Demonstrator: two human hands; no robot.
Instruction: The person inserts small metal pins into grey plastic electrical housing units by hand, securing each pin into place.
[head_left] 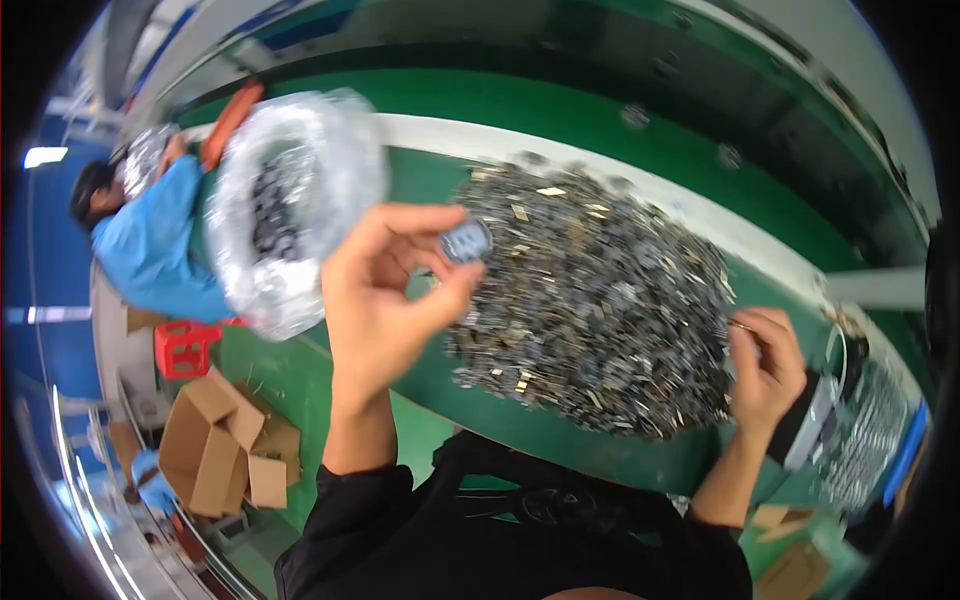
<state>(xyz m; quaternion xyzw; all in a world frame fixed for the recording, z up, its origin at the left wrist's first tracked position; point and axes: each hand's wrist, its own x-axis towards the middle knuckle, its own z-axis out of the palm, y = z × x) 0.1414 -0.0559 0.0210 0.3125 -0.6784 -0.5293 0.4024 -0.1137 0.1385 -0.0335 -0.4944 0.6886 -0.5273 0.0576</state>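
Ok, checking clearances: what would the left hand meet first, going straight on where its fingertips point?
Probably the pile of small pieces, though the left hand may pass above it; depth is unclear.

Holds a small, round, blue-grey disc [466, 242] between the left fingers [425, 217], face toward the camera. Has many small dark and gold-coloured pieces [600, 310] heaped on the desk [600, 454].

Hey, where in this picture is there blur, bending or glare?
Head view: the pile of small metal parts looks smeared; head view: the grey disc in the left hand is soft, its face unclear; head view: the white strip bows, with black corners around the picture; head view: shiny highlights whiten parts of the clear plastic bag.
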